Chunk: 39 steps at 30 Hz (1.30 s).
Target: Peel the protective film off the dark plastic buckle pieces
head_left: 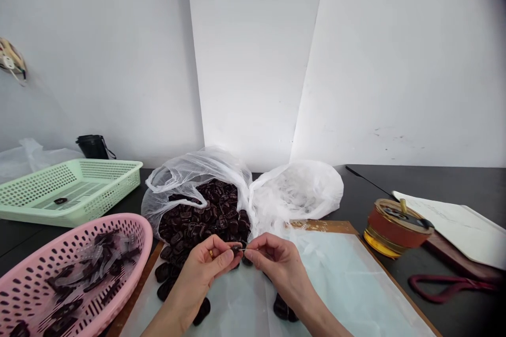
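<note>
My left hand [211,260], a ring on one finger, pinches a small dark piece [236,248] in front of the pile. Close beside it, my right hand [272,258] has its fingertips pressed together at the piece's right end, on something thin and pale that is too small to name. Behind both hands, many glossy dark pieces [213,210] spill from a clear plastic bag [179,171] onto a pale sheet [340,274]. A second bag [324,184] of whitish translucent bits lies right of the pile. A few dark pieces lie near my wrists.
A pink basket [144,245] with dark pieces and clear strips stands at the left front, a green basket [132,168] behind it. A black cup [93,146] is farther back. At right are a round amber container [397,226], an open notebook [454,221] and dark red scissors [446,287].
</note>
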Motion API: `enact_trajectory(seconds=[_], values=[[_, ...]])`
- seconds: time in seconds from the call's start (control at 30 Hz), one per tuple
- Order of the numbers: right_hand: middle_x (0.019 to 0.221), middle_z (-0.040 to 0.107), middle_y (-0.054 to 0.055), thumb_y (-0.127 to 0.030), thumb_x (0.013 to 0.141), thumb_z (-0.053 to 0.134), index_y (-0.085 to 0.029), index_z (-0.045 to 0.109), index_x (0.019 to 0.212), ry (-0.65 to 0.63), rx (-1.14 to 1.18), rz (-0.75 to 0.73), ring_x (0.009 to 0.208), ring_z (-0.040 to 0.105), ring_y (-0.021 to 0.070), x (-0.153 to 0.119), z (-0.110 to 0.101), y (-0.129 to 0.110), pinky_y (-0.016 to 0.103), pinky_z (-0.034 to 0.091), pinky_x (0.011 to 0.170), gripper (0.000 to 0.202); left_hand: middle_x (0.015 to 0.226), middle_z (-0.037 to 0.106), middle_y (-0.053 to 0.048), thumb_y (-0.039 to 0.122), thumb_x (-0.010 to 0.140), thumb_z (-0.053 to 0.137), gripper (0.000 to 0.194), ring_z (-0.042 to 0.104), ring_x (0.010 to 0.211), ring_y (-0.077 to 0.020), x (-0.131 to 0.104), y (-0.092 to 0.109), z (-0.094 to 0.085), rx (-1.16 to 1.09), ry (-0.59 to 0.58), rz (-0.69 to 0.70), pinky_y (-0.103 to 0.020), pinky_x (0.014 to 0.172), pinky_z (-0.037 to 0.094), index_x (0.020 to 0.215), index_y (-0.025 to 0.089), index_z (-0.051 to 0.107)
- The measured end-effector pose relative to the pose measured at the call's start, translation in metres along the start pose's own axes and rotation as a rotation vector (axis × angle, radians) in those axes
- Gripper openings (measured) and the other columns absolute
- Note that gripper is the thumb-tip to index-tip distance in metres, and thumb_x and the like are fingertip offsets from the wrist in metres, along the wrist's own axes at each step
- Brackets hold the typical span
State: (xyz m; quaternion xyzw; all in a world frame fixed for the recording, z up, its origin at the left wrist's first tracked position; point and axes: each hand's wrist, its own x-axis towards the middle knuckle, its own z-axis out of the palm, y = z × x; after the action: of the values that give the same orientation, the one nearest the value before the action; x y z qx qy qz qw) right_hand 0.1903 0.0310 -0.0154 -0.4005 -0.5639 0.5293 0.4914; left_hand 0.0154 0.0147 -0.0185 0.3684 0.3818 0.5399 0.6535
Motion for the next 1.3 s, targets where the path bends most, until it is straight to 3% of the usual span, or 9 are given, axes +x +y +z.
enact_trajectory(seconds=[0.43, 0.63, 0.87, 1.03, 1.3], values=[[0.069, 0.063, 0.000, -0.021, 0.077, 0.070, -0.019, 0.070, 0.070, -0.005, -0.276, -0.169, 0.064, 0.053, 0.0144, -0.006, 0.002, 0.001, 0.025, 0.039, 0.059, 0.008, 0.104, 0.076, -0.010, 0.027, 0.062, 0.086, 0.023, 0.066, 0.097, -0.0245, 0.001, 0.000, -0.003, 0.230, 0.027, 0.062, -0.033, 0.084, 0.047, 0.062, 0.019, 0.064], [0.070, 0.065, 0.000, -0.022, 0.073, 0.074, -0.018, 0.068, 0.070, -0.009, -0.155, -0.092, 0.067, 0.056, 0.0159, -0.005, 0.001, 0.000, 0.026, 0.044, 0.063, 0.008, 0.100, 0.077, -0.007, 0.022, 0.058, 0.088, 0.026, 0.066, 0.091, -0.0215, 0.001, -0.001, -0.002, 0.207, 0.040, 0.074, -0.031, 0.080, 0.048, 0.070, 0.020, 0.065], [0.070, 0.068, 0.001, -0.023, 0.070, 0.079, -0.018, 0.065, 0.065, -0.066, -0.053, -0.050, 0.069, 0.060, 0.0166, -0.005, 0.005, 0.005, 0.027, 0.047, 0.067, 0.016, 0.097, 0.078, -0.007, 0.022, 0.056, 0.089, 0.031, 0.065, 0.088, -0.0214, -0.001, -0.001, -0.001, 0.186, -0.023, 0.066, -0.031, 0.079, 0.048, 0.078, 0.020, 0.068], [0.072, 0.067, 0.000, -0.030, 0.065, 0.086, -0.018, 0.067, 0.073, -0.148, 0.054, 0.005, 0.069, 0.059, 0.0153, -0.001, 0.000, 0.004, 0.026, 0.046, 0.067, 0.024, 0.096, 0.077, -0.008, 0.023, 0.059, 0.088, 0.029, 0.065, 0.090, -0.0227, -0.001, 0.005, -0.002, 0.246, -0.014, 0.074, -0.032, 0.080, 0.047, 0.081, 0.020, 0.069], [0.080, 0.064, 0.000, -0.034, 0.079, 0.076, -0.021, 0.072, 0.096, -0.262, 0.091, -0.022, 0.070, 0.056, 0.0135, 0.000, -0.006, 0.002, 0.026, 0.045, 0.068, 0.022, 0.096, 0.077, -0.007, 0.020, 0.059, 0.088, 0.034, 0.064, 0.087, -0.0211, 0.000, 0.005, -0.004, 0.259, -0.098, 0.046, -0.030, 0.077, 0.045, 0.088, 0.020, 0.069]])
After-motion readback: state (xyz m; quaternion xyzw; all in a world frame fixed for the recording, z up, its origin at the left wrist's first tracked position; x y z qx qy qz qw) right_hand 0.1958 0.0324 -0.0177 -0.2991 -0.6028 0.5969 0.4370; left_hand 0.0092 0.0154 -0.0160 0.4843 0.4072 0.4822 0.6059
